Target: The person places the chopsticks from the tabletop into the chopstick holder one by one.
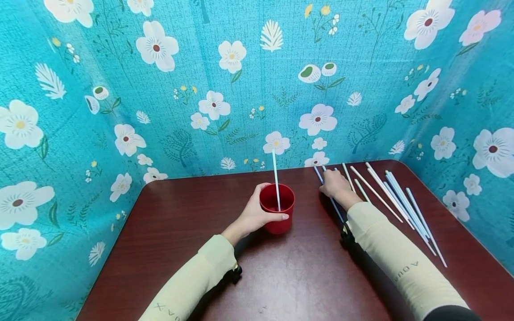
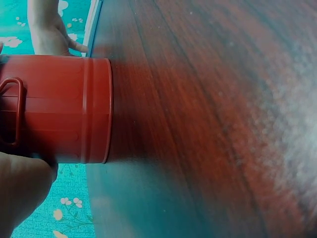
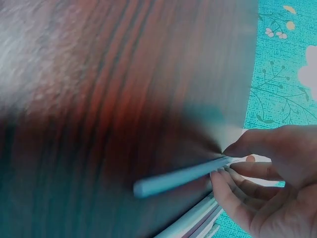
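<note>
My left hand (image 1: 254,214) grips a small red cup (image 1: 278,225) around its side, the thumb along the front just below the rim. One pale stick (image 1: 275,174) leans upright inside the cup. In the left wrist view the red cup (image 2: 54,109) shows a raised loop on its side. Right of the cup, my right hand (image 1: 337,185) is at the table's far edge. Its thumb and fingers pinch a thin blue stick (image 3: 181,177) near one end, as the right wrist view shows. The stick's other end points back toward the right wrist.
Several pale and cream sticks (image 1: 375,193) and light-blue sticks (image 1: 421,218) lie loosely spread on the dark red-brown table (image 1: 297,276) at the right. A blue flowered cloth (image 1: 249,89) hangs behind the table and along both sides.
</note>
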A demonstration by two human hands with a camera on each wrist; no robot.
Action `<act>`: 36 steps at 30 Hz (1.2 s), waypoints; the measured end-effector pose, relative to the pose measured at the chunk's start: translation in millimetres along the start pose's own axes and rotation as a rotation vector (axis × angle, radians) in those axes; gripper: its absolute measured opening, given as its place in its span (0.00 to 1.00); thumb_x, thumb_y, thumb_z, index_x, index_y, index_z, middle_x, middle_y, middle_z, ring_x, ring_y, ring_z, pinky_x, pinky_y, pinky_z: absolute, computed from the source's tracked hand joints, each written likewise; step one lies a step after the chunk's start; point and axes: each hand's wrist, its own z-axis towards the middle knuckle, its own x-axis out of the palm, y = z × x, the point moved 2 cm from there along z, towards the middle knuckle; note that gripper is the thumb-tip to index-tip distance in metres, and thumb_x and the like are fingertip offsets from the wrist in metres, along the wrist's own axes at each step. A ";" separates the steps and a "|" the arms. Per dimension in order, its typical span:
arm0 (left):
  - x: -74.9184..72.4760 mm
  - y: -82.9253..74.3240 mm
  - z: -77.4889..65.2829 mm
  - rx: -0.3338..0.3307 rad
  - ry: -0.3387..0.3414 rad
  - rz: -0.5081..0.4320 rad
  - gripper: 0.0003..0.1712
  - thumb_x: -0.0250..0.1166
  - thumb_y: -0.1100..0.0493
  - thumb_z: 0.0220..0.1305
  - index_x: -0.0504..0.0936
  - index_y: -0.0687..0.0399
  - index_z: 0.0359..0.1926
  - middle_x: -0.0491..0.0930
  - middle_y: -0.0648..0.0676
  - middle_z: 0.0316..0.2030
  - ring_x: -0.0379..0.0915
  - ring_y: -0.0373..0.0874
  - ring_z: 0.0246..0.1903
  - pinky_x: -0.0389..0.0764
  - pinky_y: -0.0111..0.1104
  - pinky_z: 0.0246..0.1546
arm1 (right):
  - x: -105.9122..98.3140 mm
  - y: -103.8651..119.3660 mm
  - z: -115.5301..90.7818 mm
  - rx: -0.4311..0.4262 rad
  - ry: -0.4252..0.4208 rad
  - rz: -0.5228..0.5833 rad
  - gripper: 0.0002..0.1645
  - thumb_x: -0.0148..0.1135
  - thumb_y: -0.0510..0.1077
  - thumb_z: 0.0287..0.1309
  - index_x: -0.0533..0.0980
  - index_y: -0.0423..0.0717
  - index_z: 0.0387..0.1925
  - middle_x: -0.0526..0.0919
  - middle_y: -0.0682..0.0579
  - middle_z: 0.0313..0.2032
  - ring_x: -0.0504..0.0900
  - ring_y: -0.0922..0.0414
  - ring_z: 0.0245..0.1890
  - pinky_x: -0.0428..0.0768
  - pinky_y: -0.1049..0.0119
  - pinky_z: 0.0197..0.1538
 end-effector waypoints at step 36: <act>-1.1 2.3 1.1 0.027 0.005 0.024 0.56 0.84 0.55 0.47 0.59 0.46 0.73 0.71 0.48 0.65 0.66 0.54 0.66 0.85 0.46 0.49 | -13.9 11.1 -0.1 0.071 0.311 0.147 0.18 0.57 0.24 0.51 0.70 0.24 0.46 0.75 0.38 0.29 0.84 0.49 0.23 0.88 0.57 0.29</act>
